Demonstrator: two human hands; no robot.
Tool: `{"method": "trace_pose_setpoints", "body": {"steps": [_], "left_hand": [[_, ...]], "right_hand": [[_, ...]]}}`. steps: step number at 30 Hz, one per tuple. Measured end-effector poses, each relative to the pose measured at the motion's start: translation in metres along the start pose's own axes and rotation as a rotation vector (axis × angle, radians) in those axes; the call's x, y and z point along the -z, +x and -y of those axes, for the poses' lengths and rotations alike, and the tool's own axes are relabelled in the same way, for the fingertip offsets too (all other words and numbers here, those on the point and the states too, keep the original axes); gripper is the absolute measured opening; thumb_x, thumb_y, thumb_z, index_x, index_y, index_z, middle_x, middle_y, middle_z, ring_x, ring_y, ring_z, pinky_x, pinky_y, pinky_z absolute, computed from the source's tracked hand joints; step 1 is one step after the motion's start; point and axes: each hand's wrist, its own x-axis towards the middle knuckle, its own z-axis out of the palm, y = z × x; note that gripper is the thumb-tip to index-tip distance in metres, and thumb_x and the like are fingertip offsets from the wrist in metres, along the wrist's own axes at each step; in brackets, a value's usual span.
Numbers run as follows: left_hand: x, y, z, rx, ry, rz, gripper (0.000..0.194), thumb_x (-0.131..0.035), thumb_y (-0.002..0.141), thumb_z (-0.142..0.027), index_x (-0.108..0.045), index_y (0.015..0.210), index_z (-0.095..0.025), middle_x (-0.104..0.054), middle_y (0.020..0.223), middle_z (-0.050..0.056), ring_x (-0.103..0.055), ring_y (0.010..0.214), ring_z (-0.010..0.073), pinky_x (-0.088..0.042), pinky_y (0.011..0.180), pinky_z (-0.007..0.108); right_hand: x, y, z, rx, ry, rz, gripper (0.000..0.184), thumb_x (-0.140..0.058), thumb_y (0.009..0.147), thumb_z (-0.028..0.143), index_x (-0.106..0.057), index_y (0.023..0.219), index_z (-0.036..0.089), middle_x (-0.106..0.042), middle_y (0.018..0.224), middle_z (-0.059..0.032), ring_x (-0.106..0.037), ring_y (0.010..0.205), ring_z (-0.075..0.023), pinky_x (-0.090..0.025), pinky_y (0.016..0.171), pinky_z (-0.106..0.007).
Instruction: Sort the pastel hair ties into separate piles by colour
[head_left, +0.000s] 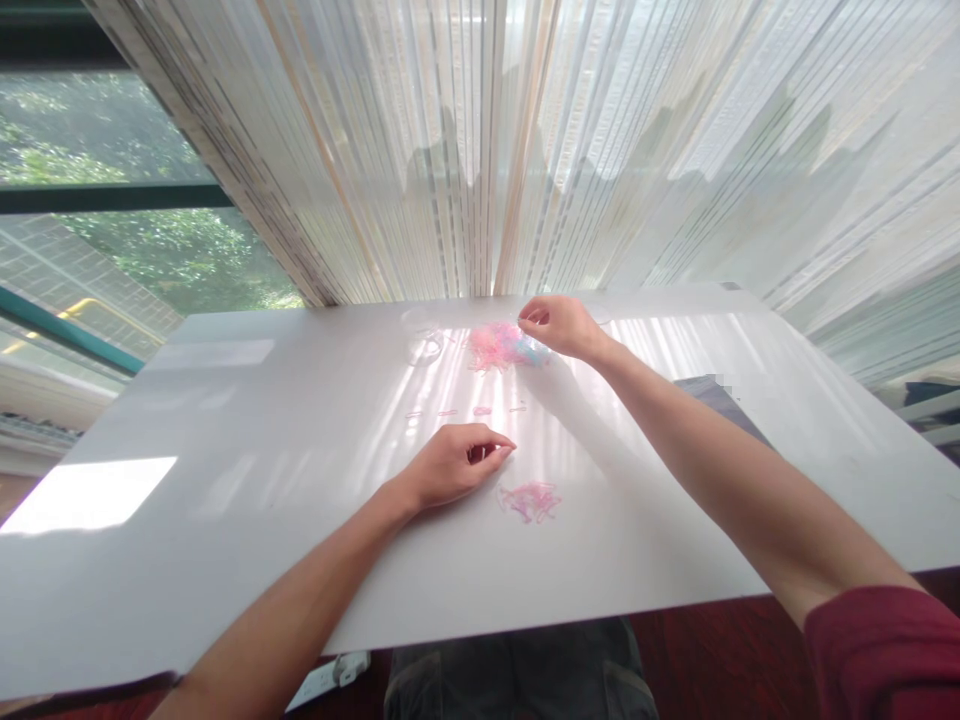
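Note:
My right hand (pixel 561 326) is at the far part of the table, fingers pinched together just above the right side of a loose heap of thin pink and blue elastic bands (pixel 495 345). Whether a band is between its fingertips is too small to tell. My left hand (pixel 461 465) rests nearer to me, thumb and forefinger tips meeting; anything in that pinch cannot be made out. Just below its fingertips lies a smaller pile of pink bands (pixel 531 500). Beyond it, several small pink bands (pixel 482 411) are laid out in a row, spaced apart.
A clear round container (pixel 424 345) stands left of the heap. On the right, a dark flat item (pixel 720 405) lies partly behind my right forearm. The white table (pixel 247 560) is streaked with sunlight. Striped curtains (pixel 480 150) hang at its far edge, beside a window.

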Motion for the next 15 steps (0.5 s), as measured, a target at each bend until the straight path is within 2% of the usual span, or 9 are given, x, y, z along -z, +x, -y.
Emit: {"method": "trace_pose_setpoints", "body": {"steps": [5,8,11,13,15], "left_hand": [[0.000,0.000,0.000,-0.002,-0.012,-0.004,0.019,-0.060,0.094,-0.023,-0.077,0.094,-0.016,-0.070,0.075,0.002,-0.053,0.060,0.0093,-0.044,0.059,0.021],[0.000,0.000,0.000,0.000,-0.032,-0.022,0.020,-0.060,0.094,-0.024,-0.077,0.093,-0.016,-0.071,0.076,0.003,-0.052,0.060,0.0094,-0.045,0.058,0.021],[0.002,0.002,-0.001,0.041,-0.080,-0.096,0.022,-0.060,0.094,-0.029,-0.077,0.093,-0.016,-0.074,0.082,0.005,-0.056,0.061,0.0108,-0.046,0.057,0.022],[0.004,0.004,-0.002,0.090,-0.126,-0.143,0.024,-0.061,0.094,-0.034,-0.077,0.094,-0.016,-0.076,0.089,0.006,-0.061,0.068,0.0129,-0.050,0.061,0.023],[0.006,0.004,-0.002,0.130,-0.164,-0.161,0.026,-0.062,0.093,-0.038,-0.076,0.094,-0.016,-0.076,0.093,0.006,-0.065,0.072,0.0139,-0.052,0.066,0.023]], "right_hand": [[0.017,-0.008,0.008,0.007,0.060,-0.022,0.015,-0.064,0.087,0.022,-0.077,0.093,0.018,-0.077,0.088,-0.0057,-0.071,0.086,-0.0208,-0.056,0.080,-0.032],[0.034,-0.027,0.016,0.061,0.119,-0.023,0.012,-0.065,0.087,0.022,-0.076,0.089,0.017,-0.077,0.086,-0.0052,-0.071,0.083,-0.0201,-0.056,0.079,-0.032],[0.049,-0.064,0.025,0.110,0.185,0.027,0.014,-0.065,0.090,0.028,-0.075,0.091,0.018,-0.077,0.089,-0.0047,-0.069,0.082,-0.0184,-0.055,0.076,-0.032],[0.053,-0.096,0.032,0.151,0.231,0.141,0.018,-0.065,0.091,0.034,-0.075,0.093,0.019,-0.076,0.090,-0.0043,-0.068,0.077,-0.0168,-0.054,0.070,-0.030],[0.049,-0.129,0.038,0.183,0.267,0.263,0.016,-0.064,0.092,0.032,-0.075,0.093,0.020,-0.075,0.086,-0.0028,-0.066,0.072,-0.0148,-0.051,0.065,-0.027]]}}
